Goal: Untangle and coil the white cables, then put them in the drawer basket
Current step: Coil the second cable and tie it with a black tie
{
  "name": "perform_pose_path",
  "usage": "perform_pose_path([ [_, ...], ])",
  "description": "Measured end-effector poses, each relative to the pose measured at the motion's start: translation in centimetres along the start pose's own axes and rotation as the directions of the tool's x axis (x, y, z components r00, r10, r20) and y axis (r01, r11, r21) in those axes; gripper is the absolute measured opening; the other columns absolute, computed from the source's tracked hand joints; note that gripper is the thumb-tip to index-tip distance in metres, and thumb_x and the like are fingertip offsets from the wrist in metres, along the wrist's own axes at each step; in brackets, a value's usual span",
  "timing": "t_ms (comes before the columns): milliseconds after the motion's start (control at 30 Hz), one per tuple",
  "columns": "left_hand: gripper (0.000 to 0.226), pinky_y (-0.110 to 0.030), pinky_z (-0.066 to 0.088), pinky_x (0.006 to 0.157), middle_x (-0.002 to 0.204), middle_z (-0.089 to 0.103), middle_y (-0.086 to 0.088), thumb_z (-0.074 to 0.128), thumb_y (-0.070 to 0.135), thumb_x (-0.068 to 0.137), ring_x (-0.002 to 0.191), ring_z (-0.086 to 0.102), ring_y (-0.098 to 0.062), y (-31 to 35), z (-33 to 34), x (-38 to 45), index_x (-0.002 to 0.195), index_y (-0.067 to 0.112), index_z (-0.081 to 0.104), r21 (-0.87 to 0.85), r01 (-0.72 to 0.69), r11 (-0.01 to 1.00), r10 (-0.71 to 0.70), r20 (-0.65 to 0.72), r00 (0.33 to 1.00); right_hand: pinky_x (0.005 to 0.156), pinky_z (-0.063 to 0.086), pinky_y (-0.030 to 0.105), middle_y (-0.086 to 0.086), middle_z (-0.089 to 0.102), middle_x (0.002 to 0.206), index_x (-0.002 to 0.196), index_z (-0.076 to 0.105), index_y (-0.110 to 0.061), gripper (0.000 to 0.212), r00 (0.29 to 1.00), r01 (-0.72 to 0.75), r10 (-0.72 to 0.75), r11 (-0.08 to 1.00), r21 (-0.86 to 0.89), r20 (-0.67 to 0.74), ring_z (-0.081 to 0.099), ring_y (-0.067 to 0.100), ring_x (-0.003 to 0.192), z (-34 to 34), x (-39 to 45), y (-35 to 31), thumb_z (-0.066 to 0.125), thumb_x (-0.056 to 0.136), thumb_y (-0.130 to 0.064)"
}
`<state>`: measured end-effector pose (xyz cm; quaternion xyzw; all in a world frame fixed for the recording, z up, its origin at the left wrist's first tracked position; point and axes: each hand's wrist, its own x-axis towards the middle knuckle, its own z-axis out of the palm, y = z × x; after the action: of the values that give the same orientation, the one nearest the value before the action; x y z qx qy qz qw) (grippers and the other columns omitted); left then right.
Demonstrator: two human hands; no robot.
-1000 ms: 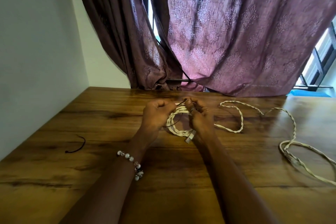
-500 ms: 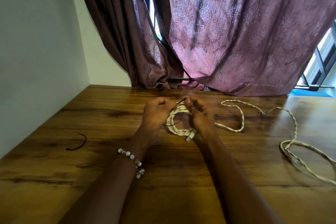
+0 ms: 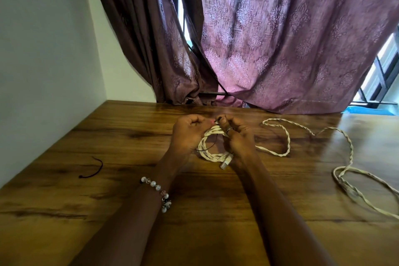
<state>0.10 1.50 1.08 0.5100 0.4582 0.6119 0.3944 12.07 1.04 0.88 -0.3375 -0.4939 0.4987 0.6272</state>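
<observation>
coil: twisted white cable, small loop | left hand, right hand: both closed, pinching coil top

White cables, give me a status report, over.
Left hand and right hand both pinching the coil top. Rest of white cable still loose on table. Nothing blocking.

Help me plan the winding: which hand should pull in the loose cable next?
Probably the right hand: the loose twisted cable trails off on its side, while the left hand can steady the coil.
</observation>
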Motion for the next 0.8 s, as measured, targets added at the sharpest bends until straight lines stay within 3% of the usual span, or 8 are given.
perform_pose_path([
  [200,0.016,-0.016,0.042,0.044,0.044,0.058,0.008,0.061,0.005,0.086,0.041,0.051,-0.002,0.32,0.1,-0.06,0.07,0.007,0.061,-0.025,0.001,1.0,-0.001,0.024,1.0,0.038,0.036,0.008,-0.011,0.057,0.049,0.107,0.06,0.004,0.017,1.0,-0.024,0.025,0.999,0.048,-0.005,0.048,-0.003,0.038,-0.03,0.01,-0.08,0.049,0.095,-0.002],
  [800,0.015,-0.021,0.044,0.05,0.053,0.063,0.003,0.068,0.009,0.082,0.048,0.055,-0.007,-0.02,0.13,0.15,0.068,0.006,0.064,-0.036,0.041,0.999,-0.041,-0.018,0.999,0.04,0.038,0.008,-0.008,0.061,0.053,0.104,0.062,0.005,0.017,1.0,0.012,-0.012,1.0,0.021,0.001,0.051,-0.003,0.04,-0.38,0.56,0.81,0.05,0.094,0.0],
])
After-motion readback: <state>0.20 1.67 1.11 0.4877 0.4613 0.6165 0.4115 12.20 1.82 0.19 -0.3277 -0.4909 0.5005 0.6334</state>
